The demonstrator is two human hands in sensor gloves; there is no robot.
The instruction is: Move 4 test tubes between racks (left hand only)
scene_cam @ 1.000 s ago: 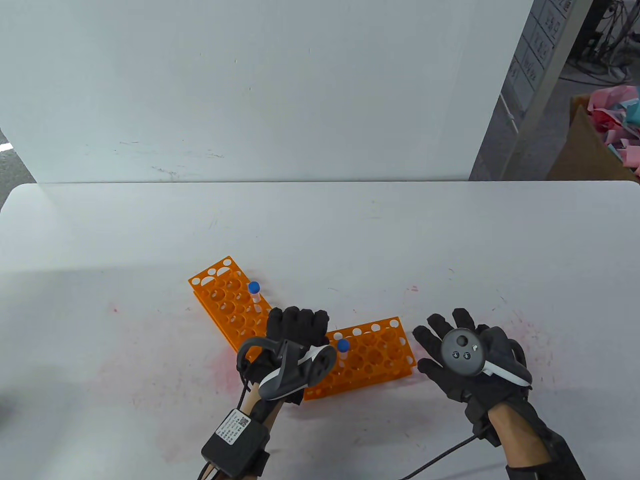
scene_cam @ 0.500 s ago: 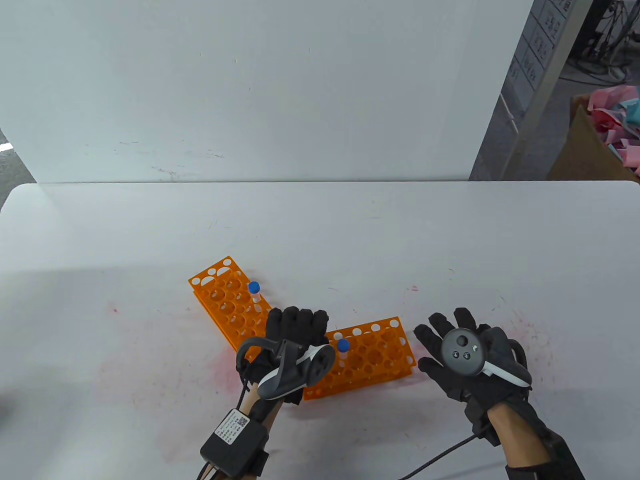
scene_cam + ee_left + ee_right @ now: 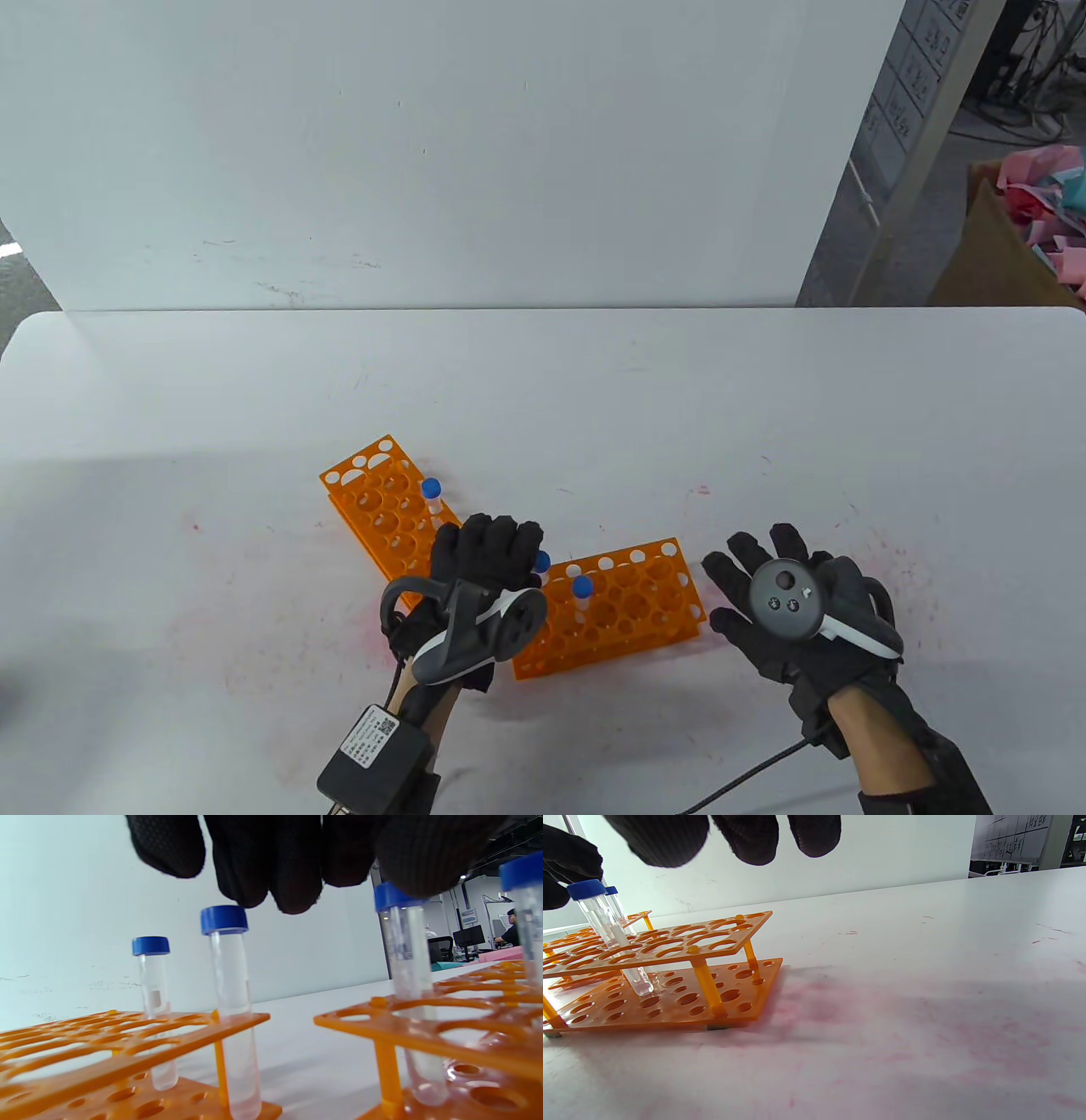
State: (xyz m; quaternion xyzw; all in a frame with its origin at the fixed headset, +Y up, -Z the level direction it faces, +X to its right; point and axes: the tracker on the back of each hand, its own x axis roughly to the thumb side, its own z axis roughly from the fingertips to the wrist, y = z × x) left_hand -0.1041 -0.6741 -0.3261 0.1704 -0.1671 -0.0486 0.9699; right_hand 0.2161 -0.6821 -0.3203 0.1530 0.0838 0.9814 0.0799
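Observation:
Two orange racks lie in a V: the left rack (image 3: pixel 377 501) and the right rack (image 3: pixel 632 598). The left rack holds a blue-capped tube (image 3: pixel 431 490); the left wrist view shows two there (image 3: pixel 152 976) (image 3: pixel 227 984). The right rack holds two tubes (image 3: pixel 541 561) (image 3: pixel 581 587). My left hand (image 3: pixel 485 548) hovers with curled fingers (image 3: pixel 271 866) over the gap between the racks and grips nothing. One fingertip overlaps the cap of the nearest right-rack tube (image 3: pixel 401 942). My right hand (image 3: pixel 764 586) rests flat with spread fingers, right of the right rack.
The white table (image 3: pixel 594 399) stretches far behind the racks, with a white wall panel (image 3: pixel 424 153) at its back edge. A cardboard box of coloured scraps (image 3: pixel 1031 229) stands off the table at the far right. Pink stains mark the table near the racks.
My left hand has moved left, off the right rack's near-left corner. A blue-capped tube that it covered now stands uncovered there. The right hand has not moved.

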